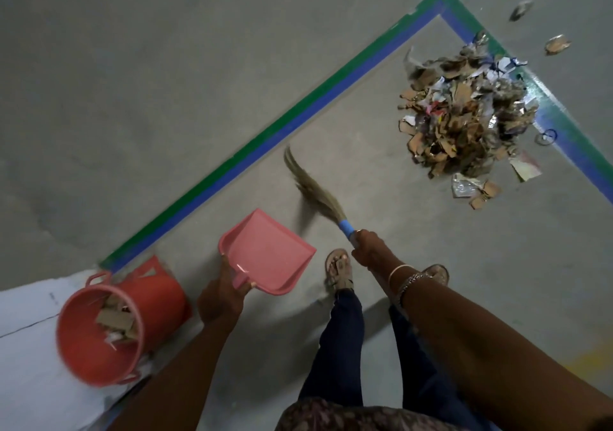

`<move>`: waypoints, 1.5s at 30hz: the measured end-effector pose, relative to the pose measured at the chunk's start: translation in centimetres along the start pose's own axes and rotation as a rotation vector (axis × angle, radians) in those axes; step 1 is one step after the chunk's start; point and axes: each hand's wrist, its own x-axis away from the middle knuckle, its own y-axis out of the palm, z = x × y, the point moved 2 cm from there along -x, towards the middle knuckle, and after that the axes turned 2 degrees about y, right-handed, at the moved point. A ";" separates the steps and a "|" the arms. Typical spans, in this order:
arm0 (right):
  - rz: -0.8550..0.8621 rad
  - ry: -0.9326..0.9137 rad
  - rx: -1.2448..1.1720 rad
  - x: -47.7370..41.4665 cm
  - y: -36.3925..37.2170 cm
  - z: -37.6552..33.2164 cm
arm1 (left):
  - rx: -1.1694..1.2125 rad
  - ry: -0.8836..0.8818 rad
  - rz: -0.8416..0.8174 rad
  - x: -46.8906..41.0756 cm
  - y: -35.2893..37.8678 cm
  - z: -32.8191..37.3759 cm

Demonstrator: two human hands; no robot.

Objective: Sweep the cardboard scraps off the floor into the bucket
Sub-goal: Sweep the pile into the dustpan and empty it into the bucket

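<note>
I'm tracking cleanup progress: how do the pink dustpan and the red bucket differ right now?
The dustpan is empty; the bucket already holds some cardboard scraps. The dustpan is gripped by its handle in the left hand; the bucket stands free, untouched. The dustpan is pale pink, flat and shallow; the bucket is darker red, round and deep. Both are away from the scrap pile.

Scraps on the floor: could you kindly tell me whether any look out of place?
Yes. Two stray scraps lie outside the tape line, apart from the main pile, so sweeping the pile alone would miss them.
</note>
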 end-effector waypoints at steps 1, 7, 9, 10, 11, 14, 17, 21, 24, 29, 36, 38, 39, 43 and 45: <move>0.027 0.037 -0.030 0.1 -0.4 0.1 | 0.006 0.002 0.000 -0.2 -0.1 0.1; 0.202 0.197 -0.100 2.4 -2.4 4.4 | -0.009 0.057 -0.065 0.0 -0.4 3.0; 0.246 0.254 -0.154 3.1 -3.5 6.3 | -0.021 0.087 -0.061 0.2 -0.3 4.4; 0.269 0.280 -0.194 3.4 -4.1 7.4 | -0.023 0.099 -0.060 0.4 -0.3 5.2; 0.297 0.301 -0.231 3.8 -4.8 8.5 | -0.024 0.111 -0.062 0.5 -0.2 6.1; 0.374 0.317 -0.277 5.2 -6.3 11.7 | -0.039 0.152 -0.073 1.2 0.2 9.0; 0.431 0.276 -0.267 7.0 -7.0 14.2 | -0.053 0.190 -0.075 1.9 0.5 11.7; 0.397 0.217 -0.264 8.1 -6.5 17.2 | -0.087 0.247 -0.064 2.8 1.2 15.1; 0.319 0.192 -0.206 8.2 -5.8 19.7 | -0.106 0.290 -0.046 3.5 1.9 17.6; 0.272 0.139 -0.088 8.8 -4.2 24.0 | -0.195 0.367 -0.027 5.3 2.6 22.7; 0.297 0.268 -0.402 14.0 -4.0 32.9 | -0.281 0.411 0.015 8.8 2.6 30.9; 0.332 0.264 -0.486 16.0 -4.6 35.3 | -0.303 0.458 0.024 9.2 2.6 33.1; 0.350 0.256 -0.536 17.0 -5.1 36.4 | -0.320 0.483 0.022 9.4 2.6 34.2; 0.407 0.280 -0.680 19.7 -6.9 40.2 | -0.359 0.572 0.050 9.3 1.9 38.4; 0.430 0.337 -0.720 20.3 -7.7 42.1 | -0.362 0.611 0.068 9.2 1.5 40.7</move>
